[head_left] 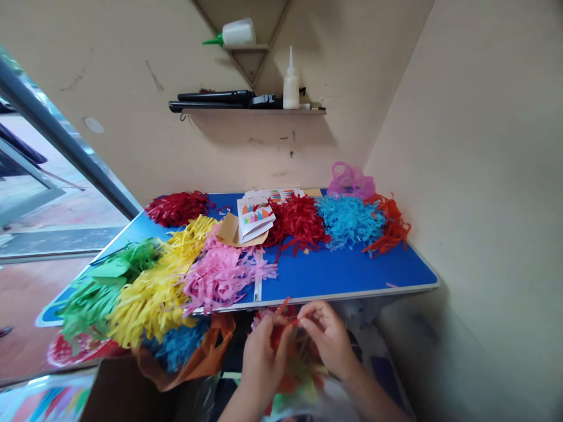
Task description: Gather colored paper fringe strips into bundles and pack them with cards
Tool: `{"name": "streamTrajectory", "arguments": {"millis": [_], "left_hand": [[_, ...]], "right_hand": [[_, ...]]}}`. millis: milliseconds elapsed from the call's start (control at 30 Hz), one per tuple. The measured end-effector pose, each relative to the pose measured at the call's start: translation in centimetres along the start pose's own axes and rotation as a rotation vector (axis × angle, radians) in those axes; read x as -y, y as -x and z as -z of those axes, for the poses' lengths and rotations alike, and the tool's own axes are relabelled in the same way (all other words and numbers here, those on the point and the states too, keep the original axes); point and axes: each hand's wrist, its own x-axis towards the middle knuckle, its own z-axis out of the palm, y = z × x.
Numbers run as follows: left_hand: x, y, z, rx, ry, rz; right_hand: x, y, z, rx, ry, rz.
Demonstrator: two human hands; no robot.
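Low in front of the blue table's near edge, my left hand and my right hand meet with fingertips close together. Pinched between them is an orange-red paper tassel, one strip end poking up above the left fingers. The fingers hide most of it. Below the hands, blurred, is a light surface with green, yellow and orange-red colours. Nearest on the table lies a heap of pink fringed paper, with yellow fringe and green fringe to its left.
Behind on the blue table lie dark red fringe, light blue fringe, orange fringe and a printed card packet. A wall shelf holds a glue bottle. Under the table's edge hangs an orange bag.
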Motion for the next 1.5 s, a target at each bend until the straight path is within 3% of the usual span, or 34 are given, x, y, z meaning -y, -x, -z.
{"name": "streamTrajectory", "arguments": {"millis": [300, 433, 500, 633, 700, 767, 867, 1033, 1200, 1300, 1500], "left_hand": [[-0.1, -0.1, 0.3, -0.008, 0.036, -0.028], [0.2, -0.7, 1.1, 0.078, 0.103, -0.136], [0.3, -1.1, 1.6, 0.130, 0.144, -0.190], [0.6, -1.3, 2.0, 0.240, 0.191, -0.152], [0.7, -1.1, 1.8, 0.223, 0.154, -0.122], [0.8, -0.9, 1.5, 0.133, 0.079, -0.152], [0.5, -0.8, 1.0, 0.044, -0.007, -0.283], [-0.1, -1.2, 0.8, 0.025, 0.017, -0.352], [0.1, -0.8, 1.0, -0.050, -0.036, -0.535], [0.0, -0.7, 0.9, -0.070, -0.058, -0.538], [-0.3, -0.8, -0.4, -0.001, -0.095, -0.452]], "right_hand": [[0.3, -0.7, 0.4, 0.099, -0.134, -0.122], [0.7, -1.2, 0.7, 0.074, -0.211, -0.092], [0.9, -1.2, 0.7, 0.124, -0.213, -0.095], [1.3, -0.6, 0.7, 0.165, -0.265, -0.183], [1.3, -0.3, 0.7, 0.073, -0.182, -0.129], [1.3, 0.0, 0.8, 0.016, -0.059, -0.038], [1.3, 0.2, 0.9, 0.021, 0.057, 0.032], [1.7, 0.6, 0.8, -0.055, 0.155, 0.106], [2.5, 1.1, 0.8, -0.093, 0.252, 0.252], [2.6, 1.3, 0.9, -0.098, 0.301, 0.329], [2.3, 1.6, 0.6, -0.107, 0.422, 0.414]]}}
